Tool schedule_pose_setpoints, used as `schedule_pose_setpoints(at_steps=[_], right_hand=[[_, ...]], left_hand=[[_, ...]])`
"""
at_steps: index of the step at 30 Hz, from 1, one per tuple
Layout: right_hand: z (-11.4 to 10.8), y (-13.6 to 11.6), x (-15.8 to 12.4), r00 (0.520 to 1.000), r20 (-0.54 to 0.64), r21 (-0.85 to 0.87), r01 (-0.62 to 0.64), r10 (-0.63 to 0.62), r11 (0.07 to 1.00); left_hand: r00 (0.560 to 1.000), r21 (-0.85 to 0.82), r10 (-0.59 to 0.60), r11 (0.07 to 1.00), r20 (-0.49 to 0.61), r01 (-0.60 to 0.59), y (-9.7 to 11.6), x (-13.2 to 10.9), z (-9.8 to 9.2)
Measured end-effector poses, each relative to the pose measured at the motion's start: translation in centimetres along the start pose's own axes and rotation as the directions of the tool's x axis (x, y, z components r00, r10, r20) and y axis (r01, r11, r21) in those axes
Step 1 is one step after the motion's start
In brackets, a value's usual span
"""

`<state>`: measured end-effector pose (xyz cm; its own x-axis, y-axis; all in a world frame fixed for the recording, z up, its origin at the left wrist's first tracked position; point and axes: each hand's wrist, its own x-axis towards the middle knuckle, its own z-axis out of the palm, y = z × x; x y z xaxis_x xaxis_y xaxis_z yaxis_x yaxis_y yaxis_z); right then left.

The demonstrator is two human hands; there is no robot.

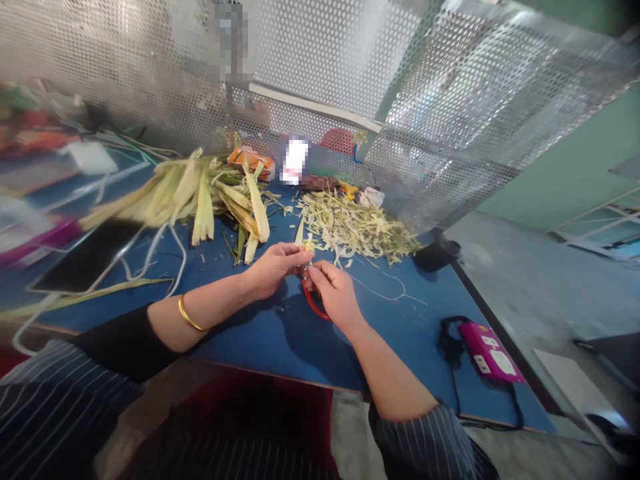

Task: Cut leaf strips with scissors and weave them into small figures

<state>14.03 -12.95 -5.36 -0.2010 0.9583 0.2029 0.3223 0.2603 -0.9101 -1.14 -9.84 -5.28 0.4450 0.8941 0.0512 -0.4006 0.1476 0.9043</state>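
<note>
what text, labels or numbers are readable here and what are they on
No text is legible anywhere.
Pink box-shaped device on the blue table: white labels, print too small to read.
Orange packet by the perforated metal screen: any print too blurred to read.

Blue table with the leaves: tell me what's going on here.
A person works at the blue table, hands close together. The left hand pinches a small pale leaf strip; the right hand grips red-handled scissors beside it, blades hidden. Behind on the left lie long leaves, just beyond the hands a heap of cuttings, and near the right edge a pink device.
</note>
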Motion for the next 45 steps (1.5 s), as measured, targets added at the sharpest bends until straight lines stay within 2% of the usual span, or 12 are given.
schedule_pose_setpoints(at_steps=[5, 12, 18, 20, 24, 28, 30, 32, 35, 39, 42, 45], right_hand=[[0.2, 0.4, 0.1, 0.999, -0.019, 0.043, -0.028, 0.029, 0.999], [0.1, -0.5, 0.2, 0.997, 0.013, 0.081, -0.081, 0.08, 0.993], [-0.1, -0.4, 0.2, 0.965, 0.163, 0.237, -0.24, 0.205, 0.941], [-0.2, -0.2, 0.4, 0.952, 0.181, 0.306, -0.292, 0.245, 0.906], [-1.9, 0.3, 1.9, 0.939, 0.028, 0.421, -0.321, 0.342, 0.848], [-4.8, 0.5, 4.6, 0.91, -0.148, 0.414, -0.298, 0.386, 0.86], [-5.5, 0.2, 5.4, 0.915, -0.168, 0.375, -0.285, 0.368, 0.882], [-5.0, -0.3, 5.7, 0.938, -0.126, 0.332, -0.267, 0.323, 0.905], [-2.5, -1.2, 5.3, 0.968, 0.007, 0.291, -0.243, 0.252, 0.925], [0.7, -1.7, 5.0, 0.97, 0.102, 0.279, -0.241, 0.221, 0.93], [1.4, -1.6, 5.6, 0.969, 0.133, 0.263, -0.235, 0.207, 0.936], [1.1, -1.5, 6.1, 0.966, 0.152, 0.242, -0.242, 0.21, 0.94]], left_hand=[[0.993, 0.035, 0.032, 0.999, -0.114, -0.028, 0.1, 0.0, 0.0], [0.955, 0.138, 0.133, 0.985, -0.265, -0.099, 0.0, 0.1, -0.2], [0.967, 0.149, 0.035, 0.989, -0.253, 0.003, 0.1, 0.1, -0.5], [0.945, 0.14, 0.001, 0.989, -0.327, 0.048, 0.2, 0.3, -0.9], [0.859, 0.134, 0.007, 0.988, -0.511, 0.072, 0.7, 0.7, -1.5], [0.877, 0.129, -0.011, 0.988, -0.48, 0.082, 0.9, 0.7, -1.5], [0.902, 0.12, -0.027, 0.989, -0.432, 0.087, 1.0, 0.5, -1.2], [0.923, 0.115, -0.028, 0.99, -0.384, 0.078, 1.0, 0.3, -1.0], [0.938, 0.128, 0.005, 0.991, -0.347, 0.042, 1.4, 0.3, -1.0], [0.912, 0.095, 0.002, 0.995, -0.411, 0.041, 2.3, 0.7, -1.6], [0.882, 0.005, -0.032, 0.999, -0.47, 0.039, 2.7, 1.2, -2.3], [0.889, -0.004, -0.022, 1.0, -0.456, 0.023, 2.6, 1.5, -2.9]])
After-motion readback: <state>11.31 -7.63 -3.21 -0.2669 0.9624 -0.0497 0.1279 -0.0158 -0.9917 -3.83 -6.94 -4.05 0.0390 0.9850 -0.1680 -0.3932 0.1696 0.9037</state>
